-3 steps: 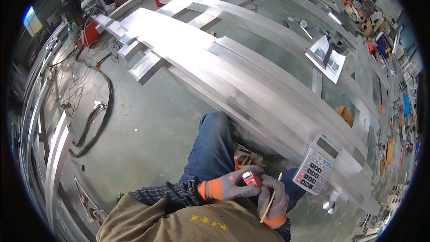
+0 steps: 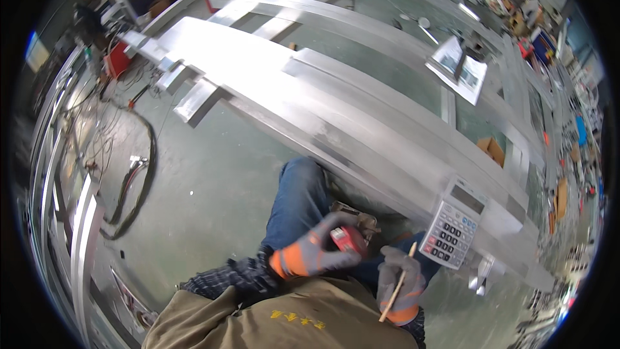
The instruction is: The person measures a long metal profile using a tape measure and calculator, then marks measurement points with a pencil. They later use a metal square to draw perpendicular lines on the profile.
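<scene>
Left hand (image 2: 316,253) holds red device (image 2: 349,240); right hand (image 2: 410,287), thin stick (image 2: 398,284); calculator (image 2: 454,223) on beams (image 2: 381,132).

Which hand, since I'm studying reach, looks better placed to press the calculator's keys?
Probably the right hand: it is nearer the calculator, though it holds a thin stick. The left hand is farther off, holding a red object.

Long metal beams (image 2: 381,136) above a grey-green floor (image 2: 213,181), as my feed shows them.
On the near beams, toward their right end, I see 1 pale calculator (image 2: 454,222) lying keys up; farther back, printed paper (image 2: 476,83) lies over another beam. On the floor I make out 1 dark looped hose (image 2: 154,150) at left and 1 cardboard box (image 2: 492,150) between beams.
</scene>
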A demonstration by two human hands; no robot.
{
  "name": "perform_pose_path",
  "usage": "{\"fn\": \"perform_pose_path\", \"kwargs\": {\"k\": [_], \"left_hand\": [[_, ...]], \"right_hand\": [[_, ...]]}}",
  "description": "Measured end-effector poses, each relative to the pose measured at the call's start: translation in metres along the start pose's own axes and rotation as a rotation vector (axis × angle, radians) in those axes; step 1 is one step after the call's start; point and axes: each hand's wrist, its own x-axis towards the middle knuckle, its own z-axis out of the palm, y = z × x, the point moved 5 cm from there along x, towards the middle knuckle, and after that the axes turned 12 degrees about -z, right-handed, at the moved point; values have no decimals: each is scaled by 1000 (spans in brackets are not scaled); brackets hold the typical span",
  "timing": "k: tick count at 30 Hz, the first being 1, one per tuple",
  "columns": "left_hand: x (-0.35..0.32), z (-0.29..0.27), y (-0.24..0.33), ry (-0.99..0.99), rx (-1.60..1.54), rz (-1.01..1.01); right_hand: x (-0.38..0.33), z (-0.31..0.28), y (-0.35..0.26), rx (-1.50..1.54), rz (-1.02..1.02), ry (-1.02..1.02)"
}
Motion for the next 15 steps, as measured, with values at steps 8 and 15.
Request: {"fn": "perform_pose_path", "kwargs": {"k": [8,15], "left_hand": [[21,-214,122,825,366,446],[86,-390,167,1197,597,414]], "right_hand": [[-11,-133,12,-516,-139,559],[-88,-160,96,-569,141,597]]}}
